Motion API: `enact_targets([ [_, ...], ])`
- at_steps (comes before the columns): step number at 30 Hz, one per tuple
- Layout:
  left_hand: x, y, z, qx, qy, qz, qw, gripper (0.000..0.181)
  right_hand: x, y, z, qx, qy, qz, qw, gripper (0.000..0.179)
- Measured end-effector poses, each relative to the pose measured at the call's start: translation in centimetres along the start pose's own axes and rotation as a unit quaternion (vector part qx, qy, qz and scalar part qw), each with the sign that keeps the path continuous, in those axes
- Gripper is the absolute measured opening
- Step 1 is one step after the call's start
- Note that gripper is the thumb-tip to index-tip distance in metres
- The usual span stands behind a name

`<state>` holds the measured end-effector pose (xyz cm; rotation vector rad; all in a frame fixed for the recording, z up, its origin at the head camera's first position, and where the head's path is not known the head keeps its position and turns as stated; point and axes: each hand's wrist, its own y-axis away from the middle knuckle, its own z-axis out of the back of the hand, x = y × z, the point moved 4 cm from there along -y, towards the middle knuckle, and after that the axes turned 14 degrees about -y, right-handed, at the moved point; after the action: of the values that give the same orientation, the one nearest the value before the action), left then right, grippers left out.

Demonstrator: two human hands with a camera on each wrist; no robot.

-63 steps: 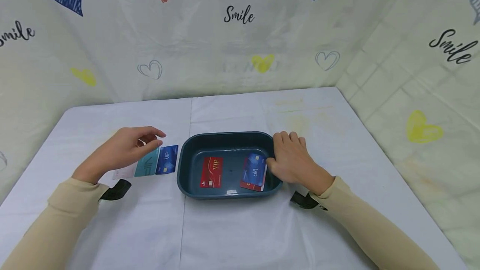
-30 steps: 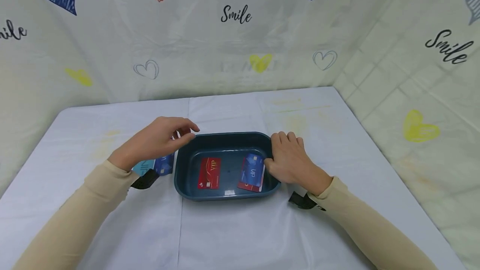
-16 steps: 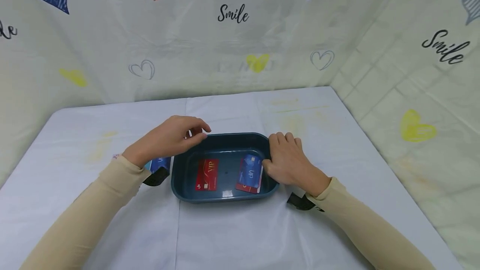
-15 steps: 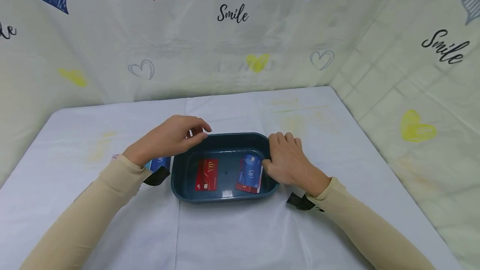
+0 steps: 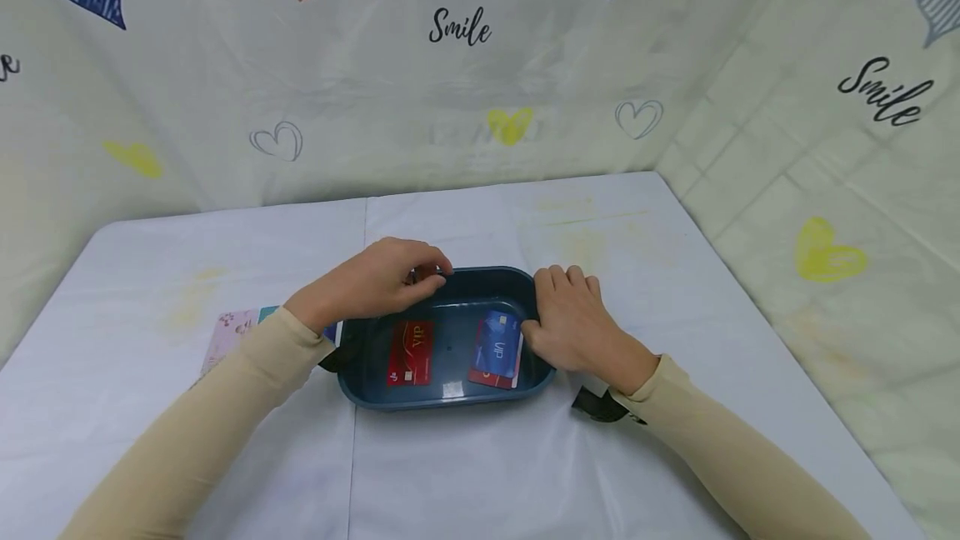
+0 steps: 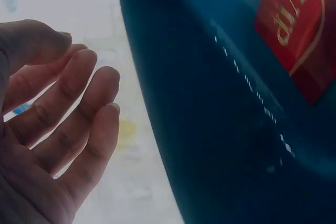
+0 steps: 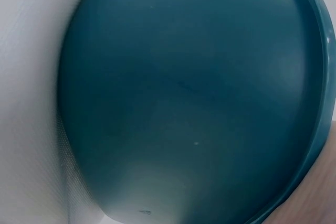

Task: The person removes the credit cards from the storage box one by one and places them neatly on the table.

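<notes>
A dark teal tray [image 5: 453,356] sits on the white-covered table. My right hand [image 5: 573,319] grips its right rim, thumb on the inner side. My left hand [image 5: 378,277] hovers over the tray's far left rim with loosely bent fingers. In the left wrist view, nothing lies between those fingers [image 6: 86,129]. Inside the tray a red VIP card [image 5: 410,354] lies on the left. A blue VIP card [image 5: 498,340] lies on the right, overlapping another red card [image 5: 489,379]. The right wrist view shows the tray's outer wall [image 7: 189,98].
Left of the tray lie a pink card [image 5: 227,334], a teal card [image 5: 267,312] and a blue card, mostly hidden by my left sleeve [image 5: 262,382]. A hanging sheet [image 5: 360,82] with printed hearts stands behind the table [image 5: 480,473].
My left hand has moved right, from above the cards beside the tray to its far left rim. The pink card shows again left of the sleeve. My right hand keeps its grip.
</notes>
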<state>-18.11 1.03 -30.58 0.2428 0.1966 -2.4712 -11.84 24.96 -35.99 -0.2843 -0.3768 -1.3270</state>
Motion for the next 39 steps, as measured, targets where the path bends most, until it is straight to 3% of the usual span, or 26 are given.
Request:
enact_targets([
  [22,-3.4,-2.3,-2.8,0.050,0.016,-0.055,0.9971,0.027,0.0,-0.1,0.0,0.002,0.009,-0.002,1.0000,0.031],
  [31,-3.9,-2.8,-4.1,0.072,0.030,-0.073,0.9943,0.030,0.2,-0.2,0.0,0.005,0.013,-0.001,0.9999,0.030],
  [39,-4.0,-3.3,-5.2,0.089,0.012,-0.060,0.9941,0.036,0.1,-0.2,0.0,0.009,0.016,-0.006,0.9998,0.031],
])
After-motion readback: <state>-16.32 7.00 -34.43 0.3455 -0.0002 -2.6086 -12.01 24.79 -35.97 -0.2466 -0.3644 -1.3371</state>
